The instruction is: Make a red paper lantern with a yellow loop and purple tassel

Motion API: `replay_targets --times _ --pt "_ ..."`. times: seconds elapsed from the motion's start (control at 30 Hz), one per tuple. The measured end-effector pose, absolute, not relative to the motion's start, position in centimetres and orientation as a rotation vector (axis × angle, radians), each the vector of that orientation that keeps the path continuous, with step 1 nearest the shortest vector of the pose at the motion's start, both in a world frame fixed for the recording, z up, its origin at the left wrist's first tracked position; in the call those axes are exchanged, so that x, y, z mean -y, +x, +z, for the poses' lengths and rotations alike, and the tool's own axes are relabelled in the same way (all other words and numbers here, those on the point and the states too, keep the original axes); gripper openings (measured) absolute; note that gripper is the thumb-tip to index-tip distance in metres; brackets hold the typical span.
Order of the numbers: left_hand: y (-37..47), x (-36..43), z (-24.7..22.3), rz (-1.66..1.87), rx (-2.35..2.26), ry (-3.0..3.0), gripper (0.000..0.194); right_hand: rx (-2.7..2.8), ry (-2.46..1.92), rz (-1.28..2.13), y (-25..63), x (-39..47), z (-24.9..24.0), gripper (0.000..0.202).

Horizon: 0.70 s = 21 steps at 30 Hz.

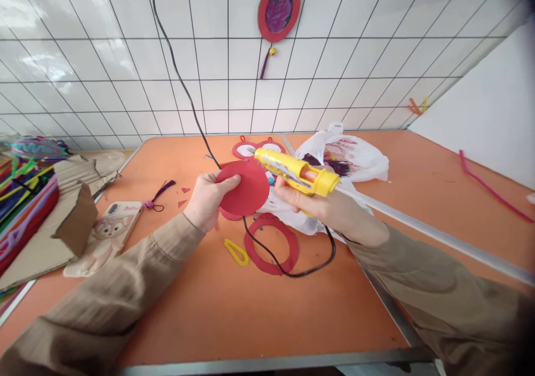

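Note:
My left hand (209, 196) pinches a red paper disc (246, 189) by its left side, thumb on top, and holds it above the table. In my right hand (317, 202) is a yellow glue gun (295, 171), its nozzle pointing left over the disc's upper right edge. Whether the nozzle touches the disc, I cannot tell. The gun's black cord (267, 253) loops below it and passes under the disc. On the table beneath lie a red paper ring (295, 253) and a yellow loop (236, 252). Part of another red piece shows under the disc.
Two red rings with hanging loops (244, 150) lie at the back. A white plastic bag (365, 156) with purple tassels is behind my right hand. Left are a phone (111, 228), a purple tassel (161, 193), cardboard (50, 237) and pipe cleaners. A finished ornament (279, 9) hangs on the tiled wall.

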<state>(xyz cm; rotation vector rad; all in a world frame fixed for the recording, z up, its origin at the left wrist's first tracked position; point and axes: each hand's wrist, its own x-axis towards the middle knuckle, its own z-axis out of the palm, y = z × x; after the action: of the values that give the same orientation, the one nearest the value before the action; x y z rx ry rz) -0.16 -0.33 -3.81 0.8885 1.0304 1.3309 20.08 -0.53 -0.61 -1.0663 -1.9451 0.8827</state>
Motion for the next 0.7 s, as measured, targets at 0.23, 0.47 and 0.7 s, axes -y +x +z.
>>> replay_targets --times 0.23,0.47,0.7 --pt "-0.03 0.58 -3.61 1.335 -1.031 0.896 0.026 2.182 -0.989 0.645 19.93 0.67 -1.1 0.037" --pt "0.15 0.7 -3.43 1.364 -1.03 0.925 0.031 2.17 -1.055 0.68 19.95 0.56 -1.41 0.039" --pt "0.38 1.07 -3.2 1.363 -1.066 0.984 0.031 2.198 -1.248 0.644 19.65 1.1 -1.01 0.036"
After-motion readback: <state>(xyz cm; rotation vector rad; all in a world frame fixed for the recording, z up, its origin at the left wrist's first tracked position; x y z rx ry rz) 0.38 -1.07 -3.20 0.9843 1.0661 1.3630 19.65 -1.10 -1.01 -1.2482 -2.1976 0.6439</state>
